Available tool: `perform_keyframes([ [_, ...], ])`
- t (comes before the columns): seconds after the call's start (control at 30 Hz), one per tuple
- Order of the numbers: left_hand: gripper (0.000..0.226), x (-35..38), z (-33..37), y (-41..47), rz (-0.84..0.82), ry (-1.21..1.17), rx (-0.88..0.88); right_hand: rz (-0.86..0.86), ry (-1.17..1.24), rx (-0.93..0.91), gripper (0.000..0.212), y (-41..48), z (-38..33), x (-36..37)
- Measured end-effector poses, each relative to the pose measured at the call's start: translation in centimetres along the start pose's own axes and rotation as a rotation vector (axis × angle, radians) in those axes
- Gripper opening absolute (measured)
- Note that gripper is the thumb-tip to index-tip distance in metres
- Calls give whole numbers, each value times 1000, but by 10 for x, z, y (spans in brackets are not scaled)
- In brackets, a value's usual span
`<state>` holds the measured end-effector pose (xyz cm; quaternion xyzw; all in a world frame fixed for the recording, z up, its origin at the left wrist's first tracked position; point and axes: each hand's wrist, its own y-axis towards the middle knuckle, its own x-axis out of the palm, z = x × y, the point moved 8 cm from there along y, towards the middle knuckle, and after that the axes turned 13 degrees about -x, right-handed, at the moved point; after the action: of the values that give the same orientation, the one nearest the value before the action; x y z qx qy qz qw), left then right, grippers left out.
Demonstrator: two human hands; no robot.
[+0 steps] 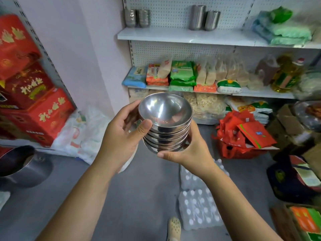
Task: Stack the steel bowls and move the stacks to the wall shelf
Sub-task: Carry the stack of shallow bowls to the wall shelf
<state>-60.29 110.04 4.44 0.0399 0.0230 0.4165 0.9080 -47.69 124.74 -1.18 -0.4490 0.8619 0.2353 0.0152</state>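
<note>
Grey floor [139,197], white wall shelf [173,36] ahead.

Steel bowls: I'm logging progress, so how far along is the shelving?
Done: two bowl stacks stand on the top shelf. In hand: both hands, left and right, hold another nested stack facing the shelves. Left: setting this stack up there.

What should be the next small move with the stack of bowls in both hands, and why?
Probably lift the stack of steel bowls up and forward toward the top shelf. Both the left hand and right hand already hold it, it sits well below that shelf, and a bare stretch lies between the stacked bowls on the shelf and the steel cups.
</note>
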Motion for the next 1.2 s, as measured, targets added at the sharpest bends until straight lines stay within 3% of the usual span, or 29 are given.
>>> perform_keyframes([
  [0.3,64,24,-8,162,64,-32,-31,-85,41,-60,111,166,66,-39],
  [0.5,64,16,-24,257,103,-39,-52,-128,44,-51,121,261,117,-32],
  [0.63,66,4,-30,336,103,-11,-53,-106,48,-54,115,332,146,-27],
  [0.83,81,-22,-17,481,55,27,-52,-14,31,-68,123,462,175,-21],
  [1.0,63,-28,-6,588,-22,70,-40,56,25,-75,114,550,206,-23],
  [1.2,67,-17,-17,675,-55,134,-51,90,-3,-67,108,620,245,-37],
])
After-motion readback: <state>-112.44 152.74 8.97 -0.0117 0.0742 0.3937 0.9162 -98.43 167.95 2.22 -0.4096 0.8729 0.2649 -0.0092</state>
